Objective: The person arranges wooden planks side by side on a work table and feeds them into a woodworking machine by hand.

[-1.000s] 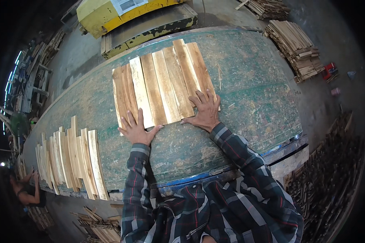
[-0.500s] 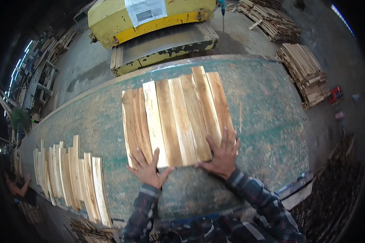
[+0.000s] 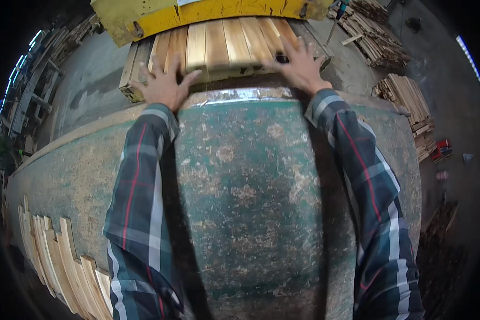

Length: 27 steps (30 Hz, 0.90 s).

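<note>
A row of wooden slats (image 3: 214, 44) lies side by side on the bed of a yellow machine (image 3: 157, 21). Their far ends pass under its yellow housing and are hidden. My left hand (image 3: 166, 87) is over the bed's near left side, close to the slats' near ends, fingers spread. On the other side my right hand (image 3: 302, 68) is spread beside the slats' near right corner. Both hands are slightly blurred and grip nothing; whether they touch the wood I cannot tell. Both arms stretch forward across a worn green table (image 3: 245, 176).
More narrow slats (image 3: 64, 256) lie in a row at the table's near left. Stacks of wood (image 3: 405, 104) stand on the floor to the right, with another pile (image 3: 370, 40) farther back. A red object (image 3: 441, 151) sits beside the right stack. Metal framework (image 3: 42, 88) stands at the far left.
The slats have moved forward off the green table onto the machine's bed and partly under its housing. Both hands have moved forward with them, and the arms are now stretched out.
</note>
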Available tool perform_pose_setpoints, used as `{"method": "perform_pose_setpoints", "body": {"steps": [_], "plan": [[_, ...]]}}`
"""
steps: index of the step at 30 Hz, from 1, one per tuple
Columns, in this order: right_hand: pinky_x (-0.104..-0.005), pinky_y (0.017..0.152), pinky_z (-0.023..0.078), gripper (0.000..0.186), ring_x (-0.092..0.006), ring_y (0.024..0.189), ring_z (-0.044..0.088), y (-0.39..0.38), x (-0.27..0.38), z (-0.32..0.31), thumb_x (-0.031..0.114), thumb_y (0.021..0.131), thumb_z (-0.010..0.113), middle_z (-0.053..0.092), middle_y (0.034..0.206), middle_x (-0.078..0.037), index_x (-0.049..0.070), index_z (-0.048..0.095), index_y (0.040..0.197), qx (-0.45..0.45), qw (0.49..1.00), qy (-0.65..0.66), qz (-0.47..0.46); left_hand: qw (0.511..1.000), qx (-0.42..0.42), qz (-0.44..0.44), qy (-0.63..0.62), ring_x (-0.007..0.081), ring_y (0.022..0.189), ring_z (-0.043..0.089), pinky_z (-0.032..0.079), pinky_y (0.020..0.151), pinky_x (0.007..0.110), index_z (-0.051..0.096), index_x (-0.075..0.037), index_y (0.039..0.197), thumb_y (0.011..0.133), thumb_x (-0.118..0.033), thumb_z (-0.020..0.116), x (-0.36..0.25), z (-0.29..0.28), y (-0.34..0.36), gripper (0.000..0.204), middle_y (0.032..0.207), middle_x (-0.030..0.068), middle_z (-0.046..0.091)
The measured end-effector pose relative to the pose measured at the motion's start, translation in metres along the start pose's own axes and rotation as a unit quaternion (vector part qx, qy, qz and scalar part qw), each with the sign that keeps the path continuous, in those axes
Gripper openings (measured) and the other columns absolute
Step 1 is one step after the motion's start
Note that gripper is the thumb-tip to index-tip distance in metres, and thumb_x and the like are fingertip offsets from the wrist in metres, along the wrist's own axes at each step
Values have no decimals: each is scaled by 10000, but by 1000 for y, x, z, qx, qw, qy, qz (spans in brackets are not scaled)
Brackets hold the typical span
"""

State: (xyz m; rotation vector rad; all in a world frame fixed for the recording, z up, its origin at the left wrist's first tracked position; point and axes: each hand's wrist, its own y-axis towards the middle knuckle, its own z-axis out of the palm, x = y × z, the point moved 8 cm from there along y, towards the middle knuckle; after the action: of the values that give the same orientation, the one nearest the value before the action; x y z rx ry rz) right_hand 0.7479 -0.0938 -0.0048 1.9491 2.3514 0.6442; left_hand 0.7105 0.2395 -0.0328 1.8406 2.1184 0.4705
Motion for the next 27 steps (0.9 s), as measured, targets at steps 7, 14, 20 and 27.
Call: {"method": "perform_pose_setpoints", "body": {"steps": [7,14,20,27], "plan": [[-350,552,476,318,-196,555,582,-210,49,-84,328,953,745,646,618,-69,63,757,777,61,935,344,-69,995,-14,85,-47,385,1549,285,102,1172,759,533,-280,1521,957,-429,662,44,-123,-198,597,1687,130,318],[-376,497,316,409,-194,505,381,-497,120,-142,121,894,762,437,578,-115,37,504,588,158,868,471,15,954,181,-237,13,482,1521,286,163,1203,685,509,-171,1542,1004,-411,601,193,-303,-587,596,1633,239,363],[-318,530,322,377,-163,533,369,-594,154,-157,38,893,730,487,583,-51,30,475,616,167,804,554,136,949,112,-284,77,435,1529,296,174,1226,649,409,-171,1600,1008,-496,575,274,-377,-685,695,1639,267,339],[-368,888,475,124,-281,993,635,-605,266,-174,104,901,724,666,1008,-158,5,652,879,161,848,505,18,930,68,-341,122,375,1562,254,150,1228,658,368,-182,1612,1039,-523,496,453,-377,-689,679,1673,182,321]]}}
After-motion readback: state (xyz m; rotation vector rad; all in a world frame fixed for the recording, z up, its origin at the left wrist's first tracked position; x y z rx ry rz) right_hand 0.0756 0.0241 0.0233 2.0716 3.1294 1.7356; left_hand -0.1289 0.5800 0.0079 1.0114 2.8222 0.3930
